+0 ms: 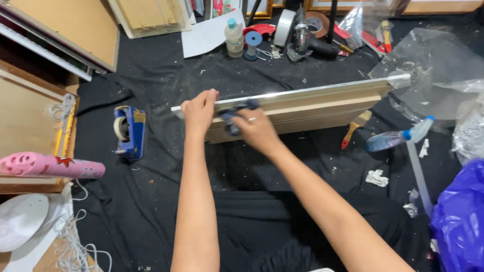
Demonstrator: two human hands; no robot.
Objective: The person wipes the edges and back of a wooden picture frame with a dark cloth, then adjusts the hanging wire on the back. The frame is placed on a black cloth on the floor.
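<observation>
A long pale frame (302,108) lies across a black cloth (151,201), its silvery top edge running from near the left hand up to the right, where its far end meets a sheet of clear plastic (433,65). The left hand (199,110) is closed over the frame's near end, fingers curled over the top edge, steadying it. The right hand (257,130) sits just beside it, pressing a dark blue rag (237,113) flat against the frame's face; the rag is bunched under and between the fingers, part of it poking out above them at the edge (how tightly the fingers pinch it cannot be told). So most of the frame stretches away to the right of both hands. Left of the hands stands a blue tape dispenser (128,132), well apart. Below the frame's right half lies a brush (355,128) with a red and yellow handle, and near it a spray bottle (398,137) on its side. Further back are a drill (302,35), a roll of tape (284,27) and a small bottle (233,38).
</observation>
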